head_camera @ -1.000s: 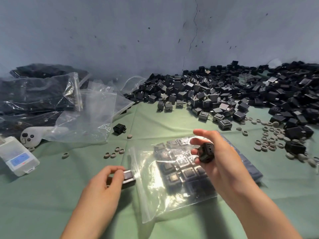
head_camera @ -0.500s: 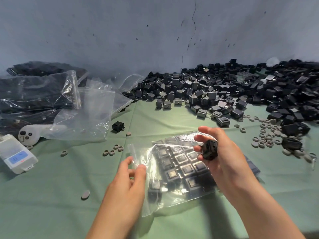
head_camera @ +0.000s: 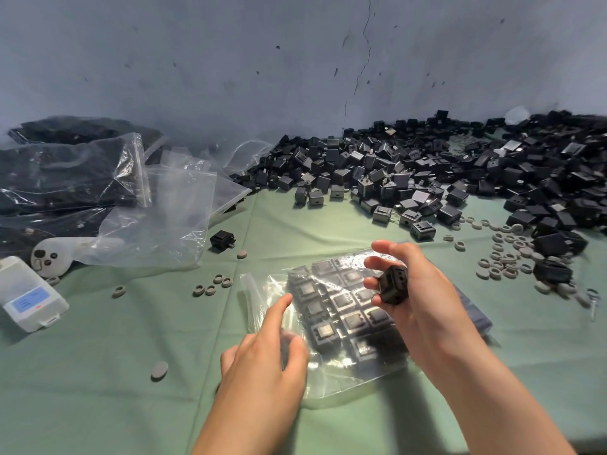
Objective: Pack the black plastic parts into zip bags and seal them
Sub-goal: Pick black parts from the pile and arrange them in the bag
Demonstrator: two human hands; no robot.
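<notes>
A clear zip bag (head_camera: 331, 382) lies on the green cloth in front of me, with several black plastic parts (head_camera: 348, 303) laid in rows inside. My left hand (head_camera: 262, 362) rests on the bag near its open left end, index finger stretched out over the plastic. A dark blurred shape shows under its thumb. My right hand (head_camera: 423, 310) hovers over the bag's right half and holds one black cube-shaped part (head_camera: 392, 284) between its fingers. A large pile of loose black parts (head_camera: 427, 172) runs along the wall at the back right.
Empty zip bags (head_camera: 164, 218) and filled bags (head_camera: 49, 178) lie at the left. Below them are a white device (head_camera: 49, 257) and a white box (head_camera: 29, 297). Grey rings (head_camera: 509, 257) are scattered at the right. One stray black part (head_camera: 221, 239) and a grey disc (head_camera: 159, 369) lie on the cloth.
My left hand carried a black part to the bag's mouth, then moved right onto the bag. My right hand has kept its part above the bag.
</notes>
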